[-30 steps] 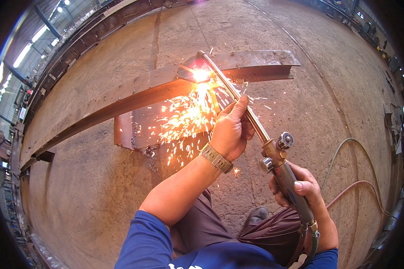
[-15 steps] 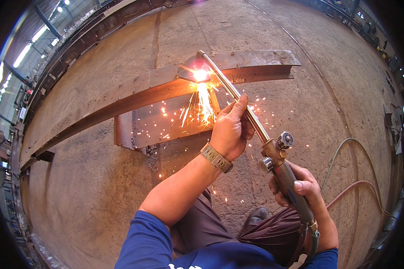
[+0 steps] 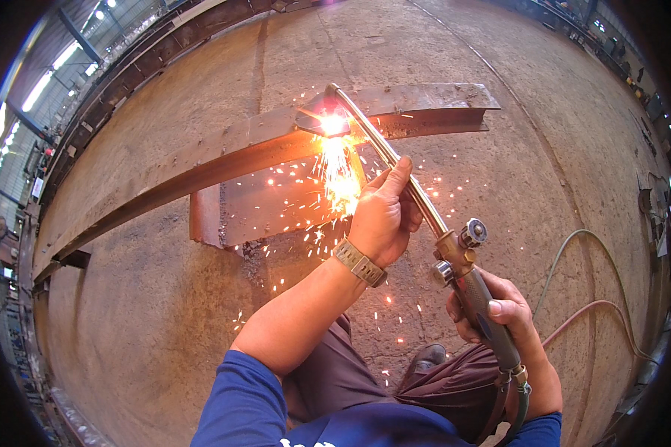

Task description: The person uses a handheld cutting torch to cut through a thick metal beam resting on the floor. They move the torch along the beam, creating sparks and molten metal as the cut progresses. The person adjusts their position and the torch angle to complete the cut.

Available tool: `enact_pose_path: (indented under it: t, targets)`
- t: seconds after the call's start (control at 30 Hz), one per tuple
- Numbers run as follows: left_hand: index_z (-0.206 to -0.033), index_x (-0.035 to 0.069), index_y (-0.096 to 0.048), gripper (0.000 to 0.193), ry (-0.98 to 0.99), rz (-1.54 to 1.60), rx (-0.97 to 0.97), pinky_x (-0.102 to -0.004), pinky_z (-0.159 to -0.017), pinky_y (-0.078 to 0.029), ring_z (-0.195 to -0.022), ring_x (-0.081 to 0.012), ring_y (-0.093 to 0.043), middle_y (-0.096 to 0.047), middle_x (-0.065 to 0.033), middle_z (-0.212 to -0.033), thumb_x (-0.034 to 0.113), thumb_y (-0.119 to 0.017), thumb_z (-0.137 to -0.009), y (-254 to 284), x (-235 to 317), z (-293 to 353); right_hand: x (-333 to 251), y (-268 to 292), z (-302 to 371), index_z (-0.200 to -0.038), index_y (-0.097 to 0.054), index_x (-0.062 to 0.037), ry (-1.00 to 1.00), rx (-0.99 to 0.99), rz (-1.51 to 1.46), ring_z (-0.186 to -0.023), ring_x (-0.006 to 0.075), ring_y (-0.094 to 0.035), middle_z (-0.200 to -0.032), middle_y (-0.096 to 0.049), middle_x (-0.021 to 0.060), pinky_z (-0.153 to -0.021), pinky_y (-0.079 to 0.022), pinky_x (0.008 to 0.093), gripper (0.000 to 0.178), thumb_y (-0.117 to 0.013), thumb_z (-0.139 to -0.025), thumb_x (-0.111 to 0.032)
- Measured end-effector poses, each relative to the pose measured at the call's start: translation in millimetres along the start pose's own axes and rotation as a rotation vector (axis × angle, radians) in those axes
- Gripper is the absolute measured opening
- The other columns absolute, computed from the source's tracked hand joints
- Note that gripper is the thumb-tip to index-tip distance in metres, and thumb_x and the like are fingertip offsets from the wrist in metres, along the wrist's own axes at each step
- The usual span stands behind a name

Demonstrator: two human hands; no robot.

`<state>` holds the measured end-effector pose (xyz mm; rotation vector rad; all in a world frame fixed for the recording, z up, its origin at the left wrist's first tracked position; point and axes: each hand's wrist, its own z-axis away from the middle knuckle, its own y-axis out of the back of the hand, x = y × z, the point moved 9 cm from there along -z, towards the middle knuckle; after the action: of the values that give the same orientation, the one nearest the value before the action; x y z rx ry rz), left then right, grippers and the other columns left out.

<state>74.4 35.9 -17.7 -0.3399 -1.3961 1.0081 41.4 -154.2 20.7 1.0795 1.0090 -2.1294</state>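
Both of my hands grip a cutting torch (image 3: pixel 440 223) that slants from lower right up to a long steel beam (image 3: pixel 276 128). My left hand (image 3: pixel 384 216), with a watch on its wrist, closes around the metal tubes about midway. Farther back, my right hand (image 3: pixel 499 305) wraps the dark handle below two round knobs. At the bent torch head (image 3: pixel 332 90) a bright glow hides the tip, lying over a small steel plate (image 3: pixel 306 121) on the beam. Orange sparks (image 3: pixel 338 175) pour downward from it.
Under the beam lies a wider piece of steel (image 3: pixel 238 208) on the concrete floor (image 3: pixel 164 298). Green and red hoses (image 3: pixel 611 302) curve over the floor at right. My shoe (image 3: pixel 429 356) is close below the sparks. Racks and steel sections line the far left.
The spark stream is broader and denser near the floor piece, and single sparks land in new places, some nearer my legs. Hands, torch and beam look nearly unmoved.
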Motion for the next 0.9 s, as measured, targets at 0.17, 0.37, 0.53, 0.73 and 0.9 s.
enact_pose_path:
  t: [0.17, 0.37, 0.53, 0.73, 0.9]
  targets:
    - [-0.089, 0.018, -0.054, 0.023, 0.006, -0.006, -0.007, -0.0263, -0.048, -0.035, -0.055, -0.0113, -0.047, -0.051, 0.0027, -0.068, 0.038, -0.059, -0.098, 1.4, 0.0, 0.3, 0.8, 0.8, 0.7, -0.145, -0.038, 0.0046, -0.009, -0.012, 0.001, -0.061, 0.0167, -0.057, -0.090, -0.060, 0.0161, -0.050, -0.044, 0.0254, 0.095, -0.070, -0.069, -0.044]
    - [-0.083, 0.012, -0.056, 0.028, -0.011, 0.046, 0.043, -0.0265, -0.041, -0.035, -0.044, -0.0125, -0.051, -0.057, -0.0014, -0.061, 0.035, -0.060, -0.098, 2.8, 1.0, -0.1, 4.4, 2.5, -0.7, -0.145, -0.037, 0.0047, 0.003, -0.022, -0.035, -0.060, 0.0173, -0.057, -0.091, -0.060, 0.0174, -0.049, -0.044, 0.0256, 0.095, -0.070, -0.070, -0.042]
    - [-0.086, 0.014, -0.055, 0.024, -0.025, 0.032, 0.015, -0.0270, -0.042, -0.035, -0.049, -0.0135, -0.051, -0.055, -0.0002, -0.064, 0.034, -0.059, -0.098, 1.4, 3.9, 1.3, 4.6, 0.6, -0.6, -0.145, -0.037, 0.0050, -0.015, -0.046, -0.040, -0.060, 0.0175, -0.057, -0.091, -0.060, 0.0177, -0.049, -0.044, 0.0263, 0.095, -0.071, -0.069, -0.042]
    - [-0.088, 0.014, -0.055, 0.022, -0.026, 0.028, 0.004, -0.0267, -0.042, -0.036, -0.051, -0.0144, -0.052, -0.055, -0.0009, -0.065, 0.033, -0.059, -0.099, 1.8, 3.6, -0.1, 3.6, 0.6, -0.5, -0.145, -0.037, 0.0047, -0.013, -0.024, -0.033, -0.059, 0.0174, -0.056, -0.091, -0.059, 0.0181, -0.050, -0.044, 0.0262, 0.097, -0.072, -0.068, -0.043]
    - [-0.088, 0.014, -0.054, 0.023, -0.022, 0.017, 0.006, -0.0267, -0.043, -0.036, -0.051, -0.0148, -0.052, -0.055, -0.0014, -0.065, 0.034, -0.059, -0.099, 2.5, 3.5, 0.0, 1.8, -0.2, -0.3, -0.144, -0.039, 0.0050, -0.015, -0.023, -0.017, -0.061, 0.0169, -0.056, -0.091, -0.059, 0.0175, -0.050, -0.044, 0.0260, 0.097, -0.072, -0.068, -0.045]
